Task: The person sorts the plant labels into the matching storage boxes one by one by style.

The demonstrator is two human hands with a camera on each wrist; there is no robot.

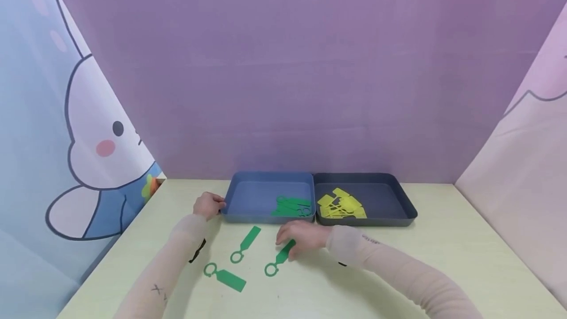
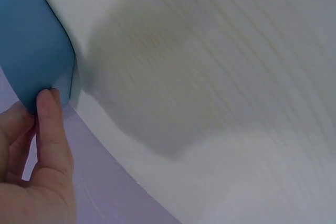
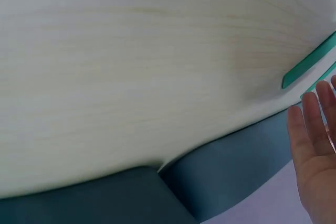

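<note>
My left hand [image 1: 209, 205] grips the left wall of the blue tray [image 1: 266, 188]; in the left wrist view the fingers [image 2: 51, 124] pinch the tray's side near a corner. My right hand [image 1: 306, 235] hovers with spread fingers over a green ring tag [image 1: 285, 251], whose upper end lies between thumb and fingers. From the right wrist the fingers [image 3: 311, 124] look straight, close to green tag strips [image 3: 310, 61]. Two more flat green ring tags, one upright [image 1: 249, 241] and one slanting [image 1: 231, 280], lie on the table left of it.
Several green tags [image 1: 292, 206] lie in the blue tray's right part. A dark grey tray [image 1: 385, 201] stands against its right side and holds several yellow tags [image 1: 350, 204]. Behind the trays hangs a purple cloth [image 1: 283, 87], with printed cloths at both sides of the pale table [image 1: 443, 240].
</note>
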